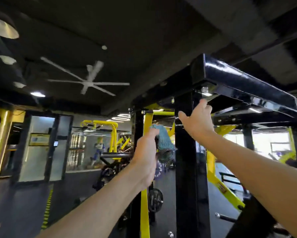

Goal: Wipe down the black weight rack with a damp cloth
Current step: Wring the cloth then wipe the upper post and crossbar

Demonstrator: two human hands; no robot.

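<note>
View from the head camera, looking upward in a gym. The left grip (145, 157), a bare hand on a raised forearm, is clamped on a bunched blue-green cloth (163, 140). The fingers are curled round the fabric. The cloth stands out above and to the right of this grip, and its lower folds hang beside the knuckles. The cloth lies just beside the left edge of the upright post (185, 169) of the black weight rack (247, 79); whether it touches the post cannot be told.

The right grip (197, 121), higher than the left and just to the right of the cloth, holds the upright post near its top. The thumb is spread across the front face, and the fingers reach round the right side up to the corner joint. A silver bolt (204, 89) sits directly above this grip, under the glossy top beam, which runs away to the right of it.

Below the left grip a yellow strap (145, 212) hangs straight down, with a black weight plate (155, 200) just to its right. Left of the left grip, at wrist height, a dark bar (115, 155) projects horizontally. Farther left stand yellow machine frames (113, 133) and a blue-and-white figurine (98, 148), which is blurred. High above and to the left of both grips, a white ceiling fan (89, 81) hangs from the dark ceiling.
</note>
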